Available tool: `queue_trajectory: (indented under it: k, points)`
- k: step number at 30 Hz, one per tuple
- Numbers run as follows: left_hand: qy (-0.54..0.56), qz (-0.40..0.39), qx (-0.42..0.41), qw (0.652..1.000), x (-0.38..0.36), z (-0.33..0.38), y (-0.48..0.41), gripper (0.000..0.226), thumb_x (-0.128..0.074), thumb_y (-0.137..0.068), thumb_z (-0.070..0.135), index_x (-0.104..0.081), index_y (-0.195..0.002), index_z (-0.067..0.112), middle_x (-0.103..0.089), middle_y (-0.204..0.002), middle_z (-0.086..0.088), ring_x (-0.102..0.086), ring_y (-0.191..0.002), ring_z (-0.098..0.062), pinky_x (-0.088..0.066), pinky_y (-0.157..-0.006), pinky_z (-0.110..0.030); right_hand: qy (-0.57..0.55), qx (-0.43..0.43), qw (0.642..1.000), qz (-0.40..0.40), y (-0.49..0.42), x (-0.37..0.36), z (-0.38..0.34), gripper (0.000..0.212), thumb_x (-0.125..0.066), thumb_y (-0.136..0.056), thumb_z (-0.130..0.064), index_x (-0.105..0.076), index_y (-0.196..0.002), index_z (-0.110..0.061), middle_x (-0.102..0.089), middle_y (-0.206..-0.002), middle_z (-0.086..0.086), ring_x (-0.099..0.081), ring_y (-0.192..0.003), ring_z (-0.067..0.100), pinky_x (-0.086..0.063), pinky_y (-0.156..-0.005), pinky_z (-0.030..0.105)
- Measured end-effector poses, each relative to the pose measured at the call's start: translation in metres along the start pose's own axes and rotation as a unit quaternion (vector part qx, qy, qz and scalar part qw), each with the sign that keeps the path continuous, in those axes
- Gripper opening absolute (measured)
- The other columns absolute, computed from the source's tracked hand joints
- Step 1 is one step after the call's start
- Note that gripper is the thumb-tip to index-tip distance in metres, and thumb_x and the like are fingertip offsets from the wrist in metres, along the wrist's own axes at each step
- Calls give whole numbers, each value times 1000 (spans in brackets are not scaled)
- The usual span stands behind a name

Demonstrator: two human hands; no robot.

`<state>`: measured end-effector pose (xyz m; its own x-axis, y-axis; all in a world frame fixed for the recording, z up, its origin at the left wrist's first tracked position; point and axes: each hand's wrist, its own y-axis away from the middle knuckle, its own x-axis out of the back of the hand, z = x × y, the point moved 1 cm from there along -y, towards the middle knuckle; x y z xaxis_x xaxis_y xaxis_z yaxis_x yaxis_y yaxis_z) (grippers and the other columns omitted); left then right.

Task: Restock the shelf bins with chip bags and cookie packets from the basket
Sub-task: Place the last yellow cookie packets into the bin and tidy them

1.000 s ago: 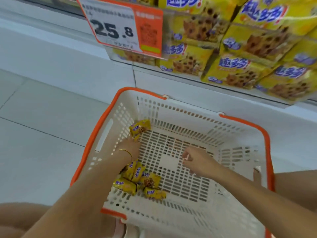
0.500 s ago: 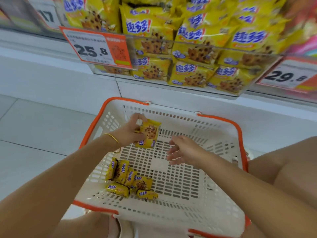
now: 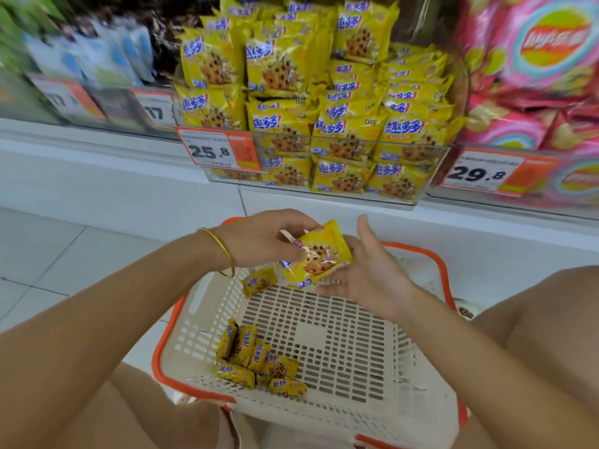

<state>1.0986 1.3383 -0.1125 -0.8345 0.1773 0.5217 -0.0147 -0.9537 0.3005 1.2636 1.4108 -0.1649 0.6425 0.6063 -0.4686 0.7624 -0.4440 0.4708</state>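
The left hand [image 3: 259,241] pinches one yellow cookie packet [image 3: 316,257] between thumb and curled fingers, above the far end of the white, orange-rimmed basket [image 3: 201,319]. The right hand [image 3: 366,270] lies palm up beside it, fingers straight, touching the packet's right edge. A cluster of small cookie packets [image 3: 256,361] lies on the basket's near-left floor. The clear shelf bin [image 3: 324,196] behind holds stacked matching packets, beside pink chip bags [image 3: 531,79].
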Motion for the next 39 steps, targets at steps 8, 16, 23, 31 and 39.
queue_trajectory:
  k: [8, 16, 23, 31, 39]
  points:
    - [25, 175, -140, 974, 23, 72, 2, 31, -67, -84, 12, -59, -114, 13, -62, -102, -2, -63, -90, -10, -51, -78, -15, 277, 232, 932, 26, 58, -20, -86, 36, -71, -70, -14, -58, -104, -14, -72, -84, 1, -67, -74, 20, -56, -59, 28]
    - [-380, 409, -245, 793, 69, 73, -24, 48, -42, -91, 34, -53, -128, 5, -47, -137, -18, -39, -130, -36, -25, -111, -39, 345, 375, 831, 223, 26, -41, -208, 35, -70, -83, -12, -43, -105, -16, -64, -106, 14, -69, -84, 27, -60, -70, 41]
    - [-449, 404, -211, 769, 65, 56, -40, 45, -42, -90, 37, -55, -127, 16, -37, -147, -17, -29, -138, -39, -22, -112, -56, 445, 356, 729, 379, -54, -41, -254, 43, -73, -82, -19, -39, -106, -8, -48, -91, -3, -56, -100, 25, -52, -86, 40]
    - [-444, 403, -208, 772, 66, 50, -44, 43, -41, -91, 37, -57, -125, 17, -30, -152, -15, -24, -141, -36, -25, -111, -56, 541, 277, 676, 416, -79, -22, -263, 55, -78, -74, -38, -52, -113, -8, -58, -112, 7, -54, -110, 27, -45, -82, 34]
    - [-442, 397, -215, 775, 66, 49, -42, 42, -43, -90, 35, -58, -124, 15, -30, -151, -15, -25, -140, -36, -26, -111, -56, 548, 278, 685, 390, -76, -33, -261, 66, -79, -76, -26, -41, -124, -3, -54, -124, 12, -53, -114, 26, -38, -78, 28]
